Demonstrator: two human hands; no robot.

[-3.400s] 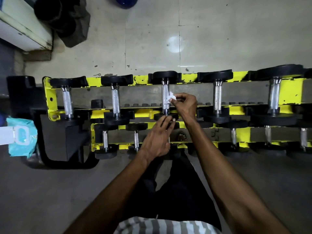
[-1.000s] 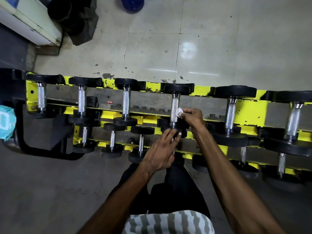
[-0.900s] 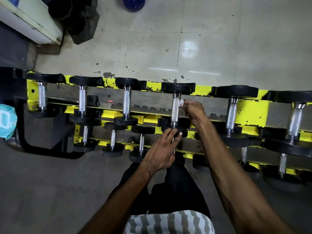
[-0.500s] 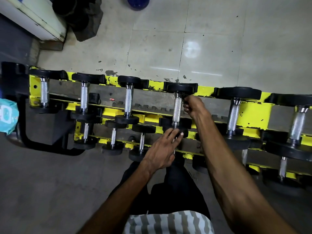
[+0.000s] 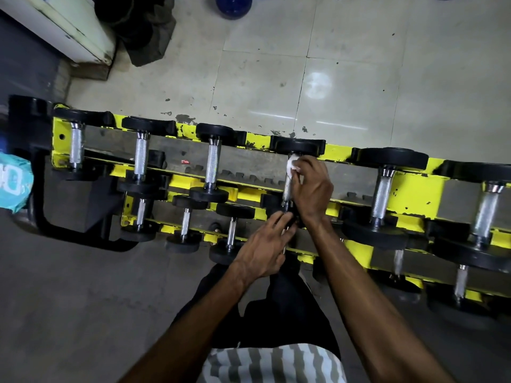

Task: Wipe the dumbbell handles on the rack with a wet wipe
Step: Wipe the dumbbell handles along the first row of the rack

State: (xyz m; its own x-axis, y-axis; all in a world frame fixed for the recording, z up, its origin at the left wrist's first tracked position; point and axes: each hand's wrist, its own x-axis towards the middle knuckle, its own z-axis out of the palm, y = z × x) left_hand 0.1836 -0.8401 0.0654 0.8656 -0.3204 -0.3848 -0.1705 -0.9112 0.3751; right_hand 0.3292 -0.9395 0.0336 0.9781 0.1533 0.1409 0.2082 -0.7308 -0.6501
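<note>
wipe point(image 5: 292, 165) small, white, crumpled; right hand point(image 5: 311, 189) pinches it against top of knurled steel handle point(image 5: 286, 189), upper tier of yellow rack point(image 5: 409, 194). left hand point(image 5: 262, 252) fingers extended, touching same dumbbell's point(image 5: 298, 147) near end.

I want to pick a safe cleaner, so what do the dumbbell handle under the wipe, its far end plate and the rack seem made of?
Handle: bare metal, likely chromed steel; silver shine, grainy knurled grip. End plate: matte black, probably rubber or a coating; the look leaves it open. Rack: metal under yellow paint, chipped dark in spots.
</note>
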